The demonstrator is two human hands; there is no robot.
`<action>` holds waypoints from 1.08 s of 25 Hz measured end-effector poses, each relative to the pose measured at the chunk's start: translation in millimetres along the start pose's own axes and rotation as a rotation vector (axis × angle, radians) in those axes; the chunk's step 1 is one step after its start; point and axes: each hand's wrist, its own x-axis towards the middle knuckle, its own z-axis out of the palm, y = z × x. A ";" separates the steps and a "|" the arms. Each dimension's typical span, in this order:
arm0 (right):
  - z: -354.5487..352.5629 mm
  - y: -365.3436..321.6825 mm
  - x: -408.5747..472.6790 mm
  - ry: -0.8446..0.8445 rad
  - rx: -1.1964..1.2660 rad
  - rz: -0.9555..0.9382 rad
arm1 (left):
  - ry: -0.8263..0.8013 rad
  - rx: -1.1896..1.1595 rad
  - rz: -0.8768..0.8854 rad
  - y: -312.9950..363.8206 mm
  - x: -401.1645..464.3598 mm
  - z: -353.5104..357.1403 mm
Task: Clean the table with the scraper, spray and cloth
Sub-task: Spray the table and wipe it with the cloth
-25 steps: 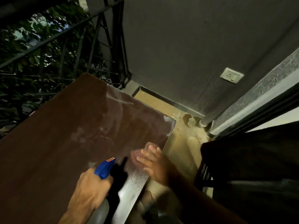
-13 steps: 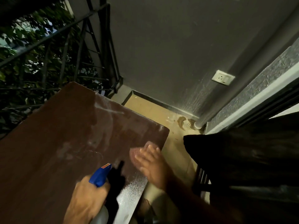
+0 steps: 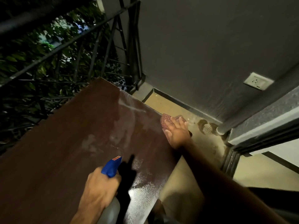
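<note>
A red checked cloth (image 3: 166, 121), a blue-headed spray bottle (image 3: 111, 167) with an orange nozzle, and a dark brown table (image 3: 64, 143).

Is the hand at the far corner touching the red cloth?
Touching. The head view shows the right hand lying flat on the cloth at the table's far corner, its straight fingers pressing on it with no gap.

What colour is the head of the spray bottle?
Blue, with a small orange-red nozzle tip, on the spray bottle that the left hand grips; head view.
</note>
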 end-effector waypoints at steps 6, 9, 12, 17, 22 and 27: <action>80.4 -96.8 -106.3 -0.039 -0.129 -0.739 | 0.047 -0.062 -0.051 -10.4 -0.8 -26.7; 83.0 -117.5 -102.7 -0.152 -0.222 -0.962 | 0.120 -0.093 -0.111 -21.6 -1.3 -41.3; 73.6 -141.1 -24.6 -0.066 -0.282 -0.905 | 0.168 -0.099 -0.159 -39.6 -9.6 -49.4; 42.4 -200.8 71.3 -0.023 -0.098 -0.470 | 0.169 -0.103 -0.247 -62.2 -33.3 -53.3; 77.6 -207.8 -10.5 -0.003 -0.088 -0.776 | 0.214 -0.151 -0.332 -79.5 -45.1 -56.4; 103.3 -163.6 -131.4 -0.261 -0.228 -1.245 | 0.235 -0.231 -0.334 -91.5 -50.3 -64.6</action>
